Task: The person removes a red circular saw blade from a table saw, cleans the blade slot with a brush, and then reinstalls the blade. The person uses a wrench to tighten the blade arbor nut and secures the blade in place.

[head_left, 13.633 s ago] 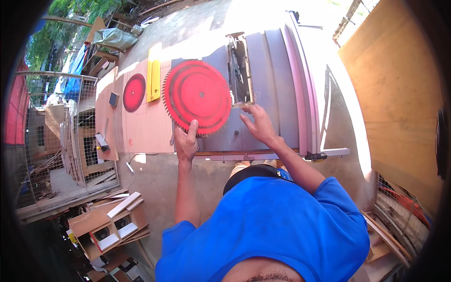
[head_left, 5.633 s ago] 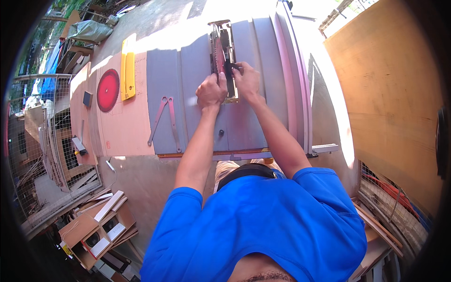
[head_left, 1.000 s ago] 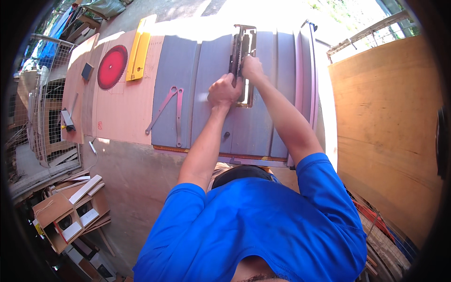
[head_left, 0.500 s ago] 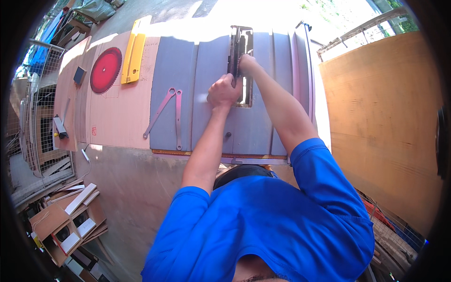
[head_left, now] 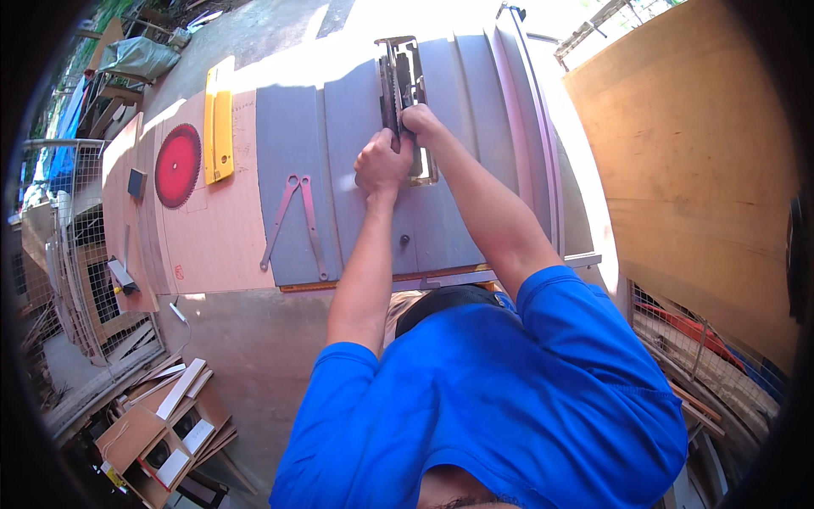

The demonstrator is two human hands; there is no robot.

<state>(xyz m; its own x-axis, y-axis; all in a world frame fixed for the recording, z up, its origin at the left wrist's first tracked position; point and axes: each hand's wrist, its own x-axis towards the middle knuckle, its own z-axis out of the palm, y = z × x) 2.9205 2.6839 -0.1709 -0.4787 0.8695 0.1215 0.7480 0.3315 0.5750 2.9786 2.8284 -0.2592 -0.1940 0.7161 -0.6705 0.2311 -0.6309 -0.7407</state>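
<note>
Both arms reach out over a grey table saw top point(head_left: 356, 229), to the long slot opening point(head_left: 415, 64) with dark metal parts inside. My left hand point(head_left: 381, 163) is closed at the near left side of the opening; whatever its fingers grip is hidden. Just ahead and to the right, my right hand point(head_left: 420, 124) dips into the opening, its fingers out of sight. Left of my forearm, two wrenches point(head_left: 280, 222) point(head_left: 312, 229) lie on the saw top, forming an upside-down V. A round red saw blade point(head_left: 178, 166) rests on a wooden board, beside a long yellow plate point(head_left: 219, 123).
The pale wooden board point(head_left: 229, 237) adjoins the saw top on the left. A metal fence rail point(head_left: 530, 127) runs along its right side. A large plywood sheet point(head_left: 691, 170) stands at far right. Wood offcuts point(head_left: 165, 433) are piled on the floor at lower left.
The view has shifted and turned slightly, so the saw top sits further left in the picture. Both hands stay at the slot opening, with little visible change in their pose.
</note>
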